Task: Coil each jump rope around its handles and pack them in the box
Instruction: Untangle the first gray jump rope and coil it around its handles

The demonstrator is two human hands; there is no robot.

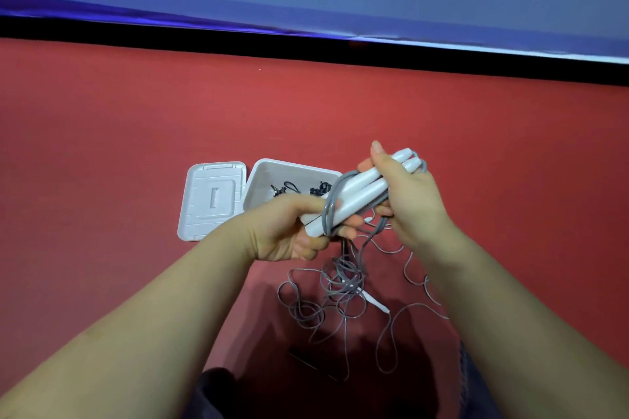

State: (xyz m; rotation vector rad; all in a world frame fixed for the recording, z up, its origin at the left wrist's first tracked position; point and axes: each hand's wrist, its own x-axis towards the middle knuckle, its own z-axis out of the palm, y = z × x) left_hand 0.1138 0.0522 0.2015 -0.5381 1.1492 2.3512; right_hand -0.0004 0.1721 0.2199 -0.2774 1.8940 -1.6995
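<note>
The left hand [289, 231] grips the near ends of a pair of smooth white plastic jump-rope handles [360, 192], fingers curled tight round them, while the right hand [408, 194] clasps the tapered far ends, thumb raised and fingers wrapped over the top. The two rounded handles lie side by side, slanting up toward two o'clock. A thin grey rope [332, 207] loops once or twice about their middle, then drops off at six o'clock into a loose, tangled heap of grey cord [326, 296] on the matte red floor [136, 133], where a slim white handle tip [376, 303] pokes out. Behind the hands, at ten o'clock, stands an open white rectangular plastic box [272, 177] with rounded corners; small dark cords or clips [289, 189] lie inside, too small to tell apart. Its flat, ribbed white lid [212, 201] rests just beside it at nine o'clock, touching the box's side.
</note>
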